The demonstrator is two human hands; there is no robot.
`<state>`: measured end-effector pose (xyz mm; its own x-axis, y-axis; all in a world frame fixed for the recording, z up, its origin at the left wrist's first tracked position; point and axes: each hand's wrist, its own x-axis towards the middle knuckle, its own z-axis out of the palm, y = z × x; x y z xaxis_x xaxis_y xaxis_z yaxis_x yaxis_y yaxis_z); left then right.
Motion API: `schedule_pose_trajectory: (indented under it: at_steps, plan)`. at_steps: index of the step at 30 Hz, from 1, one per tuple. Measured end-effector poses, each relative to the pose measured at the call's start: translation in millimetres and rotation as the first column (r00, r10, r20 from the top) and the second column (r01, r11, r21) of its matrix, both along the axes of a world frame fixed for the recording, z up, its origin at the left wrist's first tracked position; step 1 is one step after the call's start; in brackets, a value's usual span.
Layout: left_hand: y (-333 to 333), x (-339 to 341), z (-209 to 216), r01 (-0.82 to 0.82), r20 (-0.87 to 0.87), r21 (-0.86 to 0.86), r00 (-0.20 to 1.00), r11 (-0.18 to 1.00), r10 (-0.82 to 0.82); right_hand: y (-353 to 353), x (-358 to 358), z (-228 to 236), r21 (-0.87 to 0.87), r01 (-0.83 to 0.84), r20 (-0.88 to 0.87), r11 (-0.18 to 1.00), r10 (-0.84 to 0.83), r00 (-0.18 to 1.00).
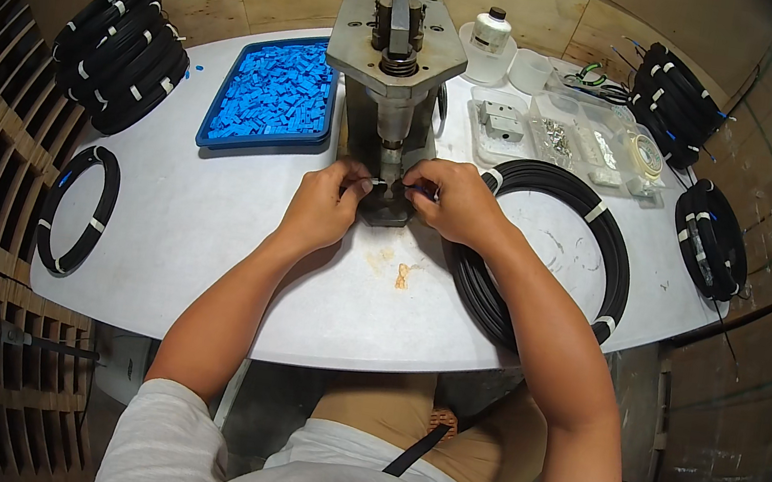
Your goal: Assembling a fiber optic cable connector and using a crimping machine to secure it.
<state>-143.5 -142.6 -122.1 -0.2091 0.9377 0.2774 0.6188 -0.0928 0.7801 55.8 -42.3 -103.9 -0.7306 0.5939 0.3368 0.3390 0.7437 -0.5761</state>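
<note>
A grey metal bench press (389, 79) stands upright at the far middle of the table, and both my hands meet at its lower end. My left hand (324, 201) is closed in a pinch on a small pale, shiny piece (378, 182) beside the press's die. On the other side, my right hand (459, 202) pinches a thin blue wire end (426, 190). A large black cable coil (615, 263), bound with white tape, lies under my right wrist and forearm. My fingers and the die partly hide where the wire and the small piece come together.
A blue tray (209, 130) of small blue parts sits left of the press. Black cable coils are stacked at the back left (126, 57) and back right (667, 103). Clear boxes of small metal parts (557, 145) and a white bottle (491, 31) stand at the right.
</note>
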Motion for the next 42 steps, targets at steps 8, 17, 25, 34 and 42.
schedule_pose_trajectory:
  at_steps: [8,17,25,34,42]
  plan:
    - [0.6,-0.8,-1.6,0.019,-0.024,0.008,1.000,1.000,-0.018,2.6,1.0,-7.6,0.189,-0.030,-0.063,0.981,0.042,0.997]
    - [-1.4,-0.2,-0.7,0.006,-0.027,0.069,1.000,0.998,-0.004,2.9,-1.6,-7.9,0.123,-0.037,-0.023,0.992,0.040,0.999]
    - [-0.6,0.3,1.7,0.020,-0.032,0.028,0.999,0.999,-0.019,2.5,0.9,-6.9,0.156,-0.025,-0.033,0.987,0.030,0.999]
    - [0.6,-0.3,-0.1,0.021,-0.026,0.011,0.999,1.000,-0.021,3.5,0.6,-8.0,0.166,-0.041,-0.032,0.985,0.046,0.998]
    - [-0.1,0.1,1.1,0.016,-0.045,0.013,0.999,1.000,-0.016,3.3,0.4,-7.9,0.136,-0.040,-0.026,0.990,0.044,0.999]
